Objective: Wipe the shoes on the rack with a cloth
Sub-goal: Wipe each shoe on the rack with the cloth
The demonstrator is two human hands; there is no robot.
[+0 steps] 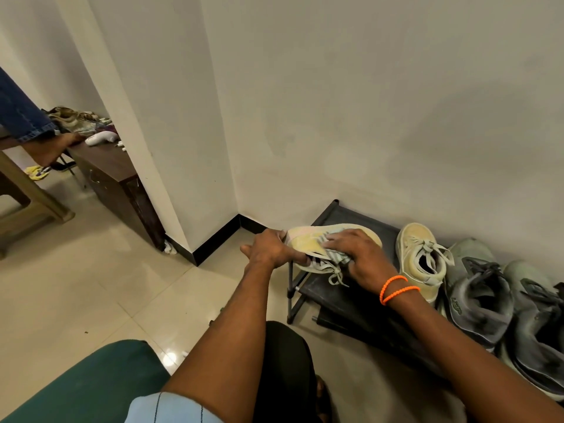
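A pale yellow sneaker [305,244] lies tipped on its side over the left end of the black shoe rack [338,293]. My left hand [270,248] grips its heel end. My right hand [358,257], with orange bands at the wrist, presses a light striped cloth [334,254] against the sneaker's side. Most of the cloth is hidden under my fingers. The matching yellow sneaker [422,261] stands upright on the rack just to the right.
Two dark grey sneakers [482,297] [540,331] fill the rack's right end. The white wall runs behind the rack. Tiled floor [100,285] spreads to the left. A dark wooden cabinet [119,184] and another person's bare foot [58,146] are at far left.
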